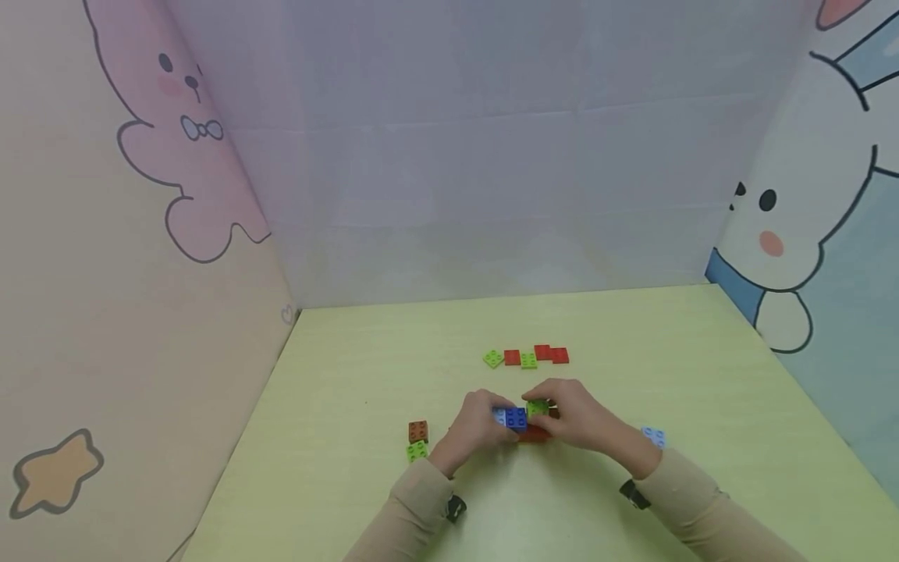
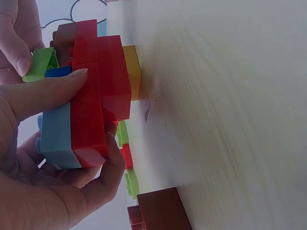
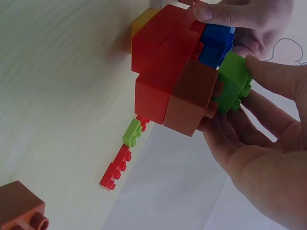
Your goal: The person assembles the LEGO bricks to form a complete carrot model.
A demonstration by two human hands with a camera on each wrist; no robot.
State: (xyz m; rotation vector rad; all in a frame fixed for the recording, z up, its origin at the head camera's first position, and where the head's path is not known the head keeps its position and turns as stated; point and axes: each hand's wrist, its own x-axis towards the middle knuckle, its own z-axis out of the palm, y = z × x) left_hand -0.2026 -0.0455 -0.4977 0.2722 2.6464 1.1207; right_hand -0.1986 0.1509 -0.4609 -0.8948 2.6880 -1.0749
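Observation:
A stack of toy building bricks stands between both hands, with red bricks (image 2: pixel 88 115) over a yellow brick (image 2: pixel 133 72). On the red layer sit a light blue brick (image 2: pixel 56 136), a dark blue brick (image 1: pixel 516 419) and a brown brick (image 3: pixel 192 96). My left hand (image 1: pixel 479 425) grips the stack's left end, its thumb across the front and fingers behind. With thumb and fingers, my right hand (image 1: pixel 579 414) pinches a green brick (image 3: pixel 231 79) at the top, beside the dark blue brick. The green brick is tilted over the brown one's studs in the right wrist view.
Behind the stack lie flat green bricks (image 1: pixel 494 358) and red bricks (image 1: pixel 512 357) in a loose row. To the left are a brown brick (image 1: pixel 417 431) and a green brick (image 1: pixel 417 450); a light blue brick (image 1: pixel 653 435) lies by the right forearm. Printed cloth walls surround the table (image 1: pixel 351 375).

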